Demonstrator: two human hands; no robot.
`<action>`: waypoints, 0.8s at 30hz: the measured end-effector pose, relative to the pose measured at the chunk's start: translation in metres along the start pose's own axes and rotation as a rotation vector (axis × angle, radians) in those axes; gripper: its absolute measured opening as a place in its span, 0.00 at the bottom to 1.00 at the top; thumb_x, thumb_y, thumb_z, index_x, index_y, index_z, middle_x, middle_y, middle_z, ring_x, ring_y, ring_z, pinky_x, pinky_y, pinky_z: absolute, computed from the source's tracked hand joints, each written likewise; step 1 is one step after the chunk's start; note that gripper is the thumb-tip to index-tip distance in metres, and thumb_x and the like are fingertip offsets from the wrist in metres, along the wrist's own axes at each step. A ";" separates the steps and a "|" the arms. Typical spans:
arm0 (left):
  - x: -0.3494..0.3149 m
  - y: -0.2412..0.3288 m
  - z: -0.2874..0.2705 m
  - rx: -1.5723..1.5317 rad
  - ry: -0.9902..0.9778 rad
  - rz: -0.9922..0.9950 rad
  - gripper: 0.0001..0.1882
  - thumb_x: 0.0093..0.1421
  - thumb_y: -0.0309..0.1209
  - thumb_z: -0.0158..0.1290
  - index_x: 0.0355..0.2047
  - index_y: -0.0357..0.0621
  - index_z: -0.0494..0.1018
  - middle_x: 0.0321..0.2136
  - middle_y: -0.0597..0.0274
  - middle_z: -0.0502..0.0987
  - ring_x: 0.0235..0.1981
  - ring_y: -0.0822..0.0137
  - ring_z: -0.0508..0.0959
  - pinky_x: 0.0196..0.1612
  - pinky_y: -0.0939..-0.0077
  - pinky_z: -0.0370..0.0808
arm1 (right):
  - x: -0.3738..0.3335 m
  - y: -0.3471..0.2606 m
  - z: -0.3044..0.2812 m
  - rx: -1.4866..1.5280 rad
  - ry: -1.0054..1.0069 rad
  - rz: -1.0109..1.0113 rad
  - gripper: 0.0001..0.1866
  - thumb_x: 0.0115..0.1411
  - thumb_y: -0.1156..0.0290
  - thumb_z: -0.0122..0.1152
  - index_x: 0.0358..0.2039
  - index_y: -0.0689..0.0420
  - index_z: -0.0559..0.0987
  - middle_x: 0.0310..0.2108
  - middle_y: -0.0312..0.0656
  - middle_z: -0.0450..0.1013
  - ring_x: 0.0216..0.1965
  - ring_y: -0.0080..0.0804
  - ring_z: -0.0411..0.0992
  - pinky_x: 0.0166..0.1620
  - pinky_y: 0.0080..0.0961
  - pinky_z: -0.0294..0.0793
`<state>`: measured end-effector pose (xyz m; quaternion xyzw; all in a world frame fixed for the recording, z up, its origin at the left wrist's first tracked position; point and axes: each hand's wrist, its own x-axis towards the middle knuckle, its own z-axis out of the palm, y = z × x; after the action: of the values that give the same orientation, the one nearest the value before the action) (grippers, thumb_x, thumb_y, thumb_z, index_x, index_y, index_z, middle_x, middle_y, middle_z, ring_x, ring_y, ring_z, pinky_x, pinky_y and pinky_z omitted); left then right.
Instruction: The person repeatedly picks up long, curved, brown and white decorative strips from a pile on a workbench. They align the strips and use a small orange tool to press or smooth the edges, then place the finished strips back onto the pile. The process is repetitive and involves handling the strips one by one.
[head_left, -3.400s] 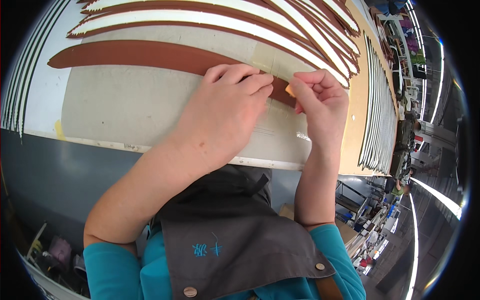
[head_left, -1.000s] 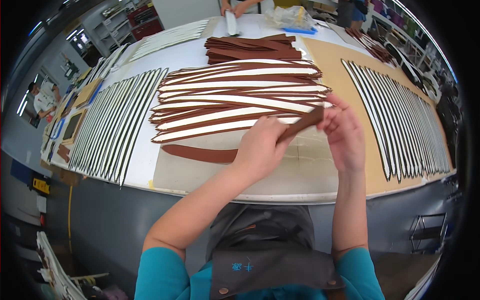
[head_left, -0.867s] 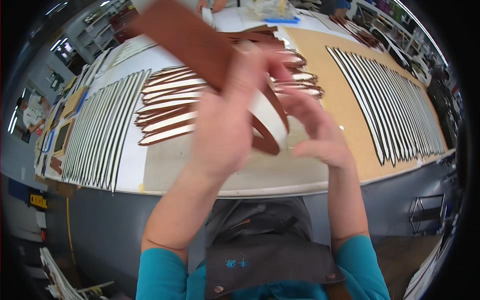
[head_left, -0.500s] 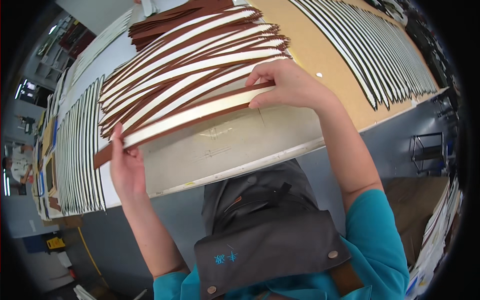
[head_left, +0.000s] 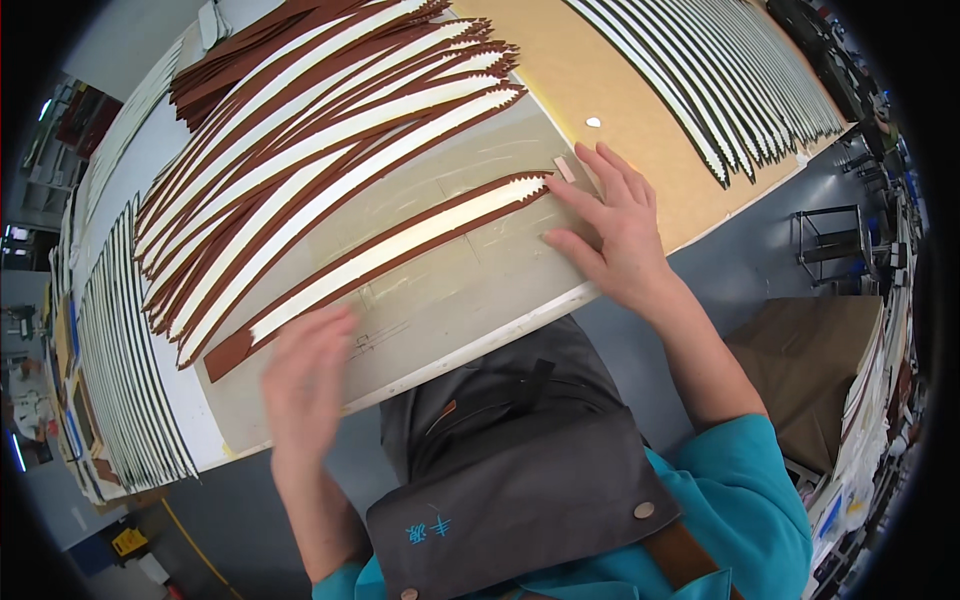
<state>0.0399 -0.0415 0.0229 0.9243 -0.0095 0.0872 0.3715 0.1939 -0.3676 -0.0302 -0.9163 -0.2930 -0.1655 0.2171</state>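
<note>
A brown strip with a cream band down its middle [head_left: 400,247] lies on the grey work mat [head_left: 470,262]. Its right end is pointed with notched edges, and its left end is a plain brown tab. My right hand [head_left: 618,232] is open at the pointed end, fingers spread, with the index fingertip at or very near the tip. Smeared by motion, my left hand [head_left: 308,375] is beside the strip's lower edge near the left end, and its finger position is unclear. Beyond the strip lies a pile of similar brown and cream strips [head_left: 330,150].
Plain brown strips [head_left: 235,68] lie stacked behind the pile. Rows of black-edged white strips lie at the left [head_left: 130,350] and on the tan board at the right [head_left: 690,90]. A small white scrap [head_left: 593,122] rests on that board. A stool [head_left: 830,240] stands beyond the table.
The brown and cream strip went from between both hands down onto the mat. My right hand let go and spread its fingers; my left hand came off the tab end, moving right and nearer me.
</note>
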 end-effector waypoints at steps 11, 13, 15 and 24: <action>0.051 0.022 0.074 0.261 -0.187 0.199 0.28 0.63 0.29 0.60 0.64 0.39 0.71 0.68 0.59 0.69 0.67 0.50 0.66 0.69 0.56 0.60 | 0.001 -0.001 0.003 0.000 -0.045 0.018 0.27 0.59 0.54 0.72 0.58 0.47 0.82 0.71 0.54 0.62 0.74 0.57 0.54 0.70 0.54 0.55; 0.053 0.023 0.076 0.262 -0.179 0.200 0.28 0.63 0.29 0.60 0.64 0.39 0.72 0.67 0.59 0.71 0.66 0.51 0.67 0.69 0.56 0.61 | 0.001 -0.001 0.002 0.035 -0.070 0.043 0.28 0.59 0.55 0.72 0.59 0.48 0.81 0.72 0.54 0.60 0.75 0.56 0.52 0.71 0.52 0.52; 0.055 0.024 0.076 0.256 -0.174 0.197 0.28 0.62 0.28 0.60 0.63 0.39 0.73 0.66 0.59 0.72 0.65 0.52 0.68 0.68 0.57 0.62 | 0.001 0.000 0.001 0.055 -0.086 0.057 0.29 0.60 0.56 0.72 0.60 0.49 0.81 0.73 0.54 0.59 0.76 0.56 0.51 0.72 0.51 0.51; 0.066 0.020 0.069 0.211 -0.110 0.225 0.18 0.62 0.23 0.57 0.53 0.38 0.79 0.58 0.56 0.78 0.55 0.52 0.75 0.59 0.61 0.71 | 0.005 -0.003 0.003 0.076 -0.105 0.084 0.28 0.60 0.57 0.72 0.60 0.49 0.82 0.73 0.55 0.60 0.76 0.55 0.51 0.72 0.50 0.51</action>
<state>0.1143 -0.1004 -0.0014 0.9547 -0.1239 0.0782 0.2591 0.1965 -0.3618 -0.0295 -0.9264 -0.2712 -0.0965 0.2428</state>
